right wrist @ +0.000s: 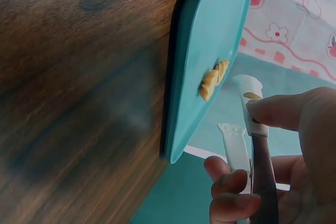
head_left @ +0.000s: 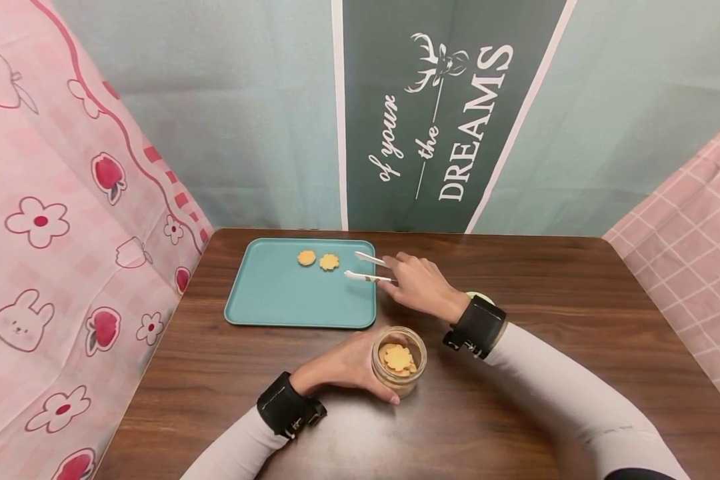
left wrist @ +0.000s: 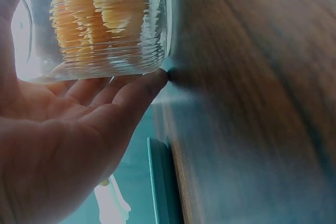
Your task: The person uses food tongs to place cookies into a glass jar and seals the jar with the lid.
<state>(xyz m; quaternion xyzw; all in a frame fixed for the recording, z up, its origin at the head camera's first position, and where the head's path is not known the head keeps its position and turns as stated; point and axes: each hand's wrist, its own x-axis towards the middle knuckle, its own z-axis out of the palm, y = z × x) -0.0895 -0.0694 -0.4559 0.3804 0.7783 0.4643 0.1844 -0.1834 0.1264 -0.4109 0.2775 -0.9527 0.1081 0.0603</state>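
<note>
My left hand (head_left: 351, 363) grips a ribbed glass jar (head_left: 417, 383) on the table, thumb on the near side and fingers around the far side. Flower-shaped biscuits (head_left: 398, 358) lie inside it, stacked in columns in the left wrist view. My right hand (head_left: 423, 283) holds a pair of white-tipped tongs (right wrist: 251, 108) between thumb and fingers. Spread apart with nothing between them, the tong tips reach over the right edge of the teal tray (head_left: 276, 300). Two biscuits (right wrist: 209, 85) sit side by side near the tray's far edge, left of the tongs.
A pale green rounded edge (head_left: 480, 297) shows behind my right wrist, mostly hidden. The dark wooden table (head_left: 552, 280) meets a green lettered curtain (head_left: 420, 133) at the back. Pink patterned cloth (head_left: 66, 220) hangs at the left, pink checked cloth (head_left: 690, 227) at the right.
</note>
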